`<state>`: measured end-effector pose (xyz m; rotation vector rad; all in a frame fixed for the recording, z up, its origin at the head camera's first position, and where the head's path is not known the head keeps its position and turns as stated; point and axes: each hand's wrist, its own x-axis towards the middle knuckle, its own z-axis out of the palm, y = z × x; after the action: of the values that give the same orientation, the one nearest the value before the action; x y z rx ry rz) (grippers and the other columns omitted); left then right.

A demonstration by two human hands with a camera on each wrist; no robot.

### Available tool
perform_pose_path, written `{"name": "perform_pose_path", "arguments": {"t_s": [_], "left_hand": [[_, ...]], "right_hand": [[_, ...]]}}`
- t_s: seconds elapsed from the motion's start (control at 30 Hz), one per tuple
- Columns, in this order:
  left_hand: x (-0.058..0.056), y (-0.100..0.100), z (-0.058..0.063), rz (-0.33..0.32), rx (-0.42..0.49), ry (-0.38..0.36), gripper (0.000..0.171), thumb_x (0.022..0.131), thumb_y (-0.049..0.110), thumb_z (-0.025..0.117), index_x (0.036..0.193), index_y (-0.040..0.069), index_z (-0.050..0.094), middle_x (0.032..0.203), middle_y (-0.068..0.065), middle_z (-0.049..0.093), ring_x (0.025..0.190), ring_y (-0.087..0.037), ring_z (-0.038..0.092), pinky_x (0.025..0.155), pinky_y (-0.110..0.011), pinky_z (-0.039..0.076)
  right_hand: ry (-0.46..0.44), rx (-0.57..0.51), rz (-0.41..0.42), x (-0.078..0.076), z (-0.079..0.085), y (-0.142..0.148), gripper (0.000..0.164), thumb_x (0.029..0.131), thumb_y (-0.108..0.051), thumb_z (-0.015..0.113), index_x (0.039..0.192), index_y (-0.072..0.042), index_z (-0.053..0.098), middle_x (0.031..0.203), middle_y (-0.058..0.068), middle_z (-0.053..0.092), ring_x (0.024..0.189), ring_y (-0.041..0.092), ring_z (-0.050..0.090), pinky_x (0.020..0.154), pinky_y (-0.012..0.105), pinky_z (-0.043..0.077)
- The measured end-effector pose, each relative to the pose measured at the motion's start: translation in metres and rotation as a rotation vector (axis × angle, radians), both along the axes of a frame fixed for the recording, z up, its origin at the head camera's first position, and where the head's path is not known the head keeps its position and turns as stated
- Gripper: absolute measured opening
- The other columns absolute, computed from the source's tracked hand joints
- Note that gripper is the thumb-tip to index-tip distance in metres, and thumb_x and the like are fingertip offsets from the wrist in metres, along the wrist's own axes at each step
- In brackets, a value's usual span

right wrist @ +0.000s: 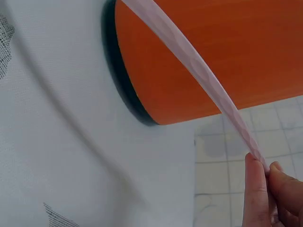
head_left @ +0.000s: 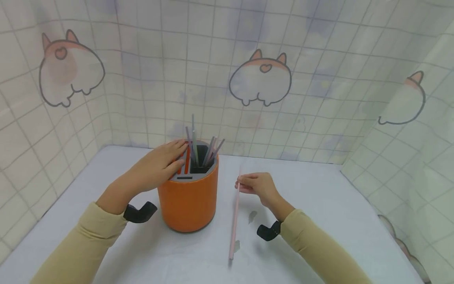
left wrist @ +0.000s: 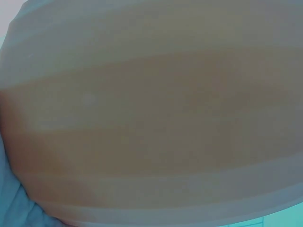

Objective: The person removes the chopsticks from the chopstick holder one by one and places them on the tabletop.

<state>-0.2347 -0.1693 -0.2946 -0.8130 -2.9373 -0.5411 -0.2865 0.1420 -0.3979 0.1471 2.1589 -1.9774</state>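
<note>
My left hand [head_left: 161, 165] rests over the left part of an orange cylindrical holder [head_left: 188, 205], its fingers laid across the grey slotted top. Several thin, pale straws [head_left: 195, 148] lean in the holder's dark square compartment. Right of it, the thumb and fingers of my right hand [head_left: 257, 186] pinch a long pink straw [head_left: 235, 221] near its upper end. The straw's other end slants down toward the front. In the right wrist view, the pink straw [right wrist: 194, 61] crosses in front of the holder [right wrist: 246, 47], and fingertips pinch it at lower right. A blurred brownish surface fills the left wrist view.
A white cloth [head_left: 312, 197] covers the table, with small grey patches [head_left: 252, 216] near the right hand. Behind and at the sides hangs a grid-patterned curtain [head_left: 198, 59] with cartoon animals. Black wrist mounts [head_left: 140, 213] stick out below both hands.
</note>
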Motion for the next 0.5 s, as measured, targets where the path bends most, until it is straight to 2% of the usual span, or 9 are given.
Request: {"name": "perform_pose_path", "arguments": {"t_s": [0.27,0.5], "left_hand": [[0.001,-0.001,-0.001,0.017,-0.001,-0.003,0.056,0.108,0.029,0.036,0.156,0.003,0.027,0.166,-0.015,0.02,0.154,-0.038,0.015,0.126,-0.057,0.014],[0.001,0.0,0.0,0.003,0.008,0.004,0.055,0.108,0.03,0.035,0.156,0.003,0.028,0.165,-0.016,0.021,0.154,-0.038,0.015,0.125,-0.057,0.014]], "right_hand": [[-0.06,0.082,0.03,-0.002,-0.024,-0.008,0.024,0.09,-0.011,0.072,0.109,0.004,0.074,0.095,0.015,0.077,0.073,0.014,0.075,0.069,0.023,0.061],[-0.066,0.083,0.042,-0.003,-0.049,-0.009,0.023,0.09,-0.007,0.072,0.108,0.009,0.073,0.088,0.015,0.077,0.067,0.009,0.073,0.064,0.02,0.06]]}}
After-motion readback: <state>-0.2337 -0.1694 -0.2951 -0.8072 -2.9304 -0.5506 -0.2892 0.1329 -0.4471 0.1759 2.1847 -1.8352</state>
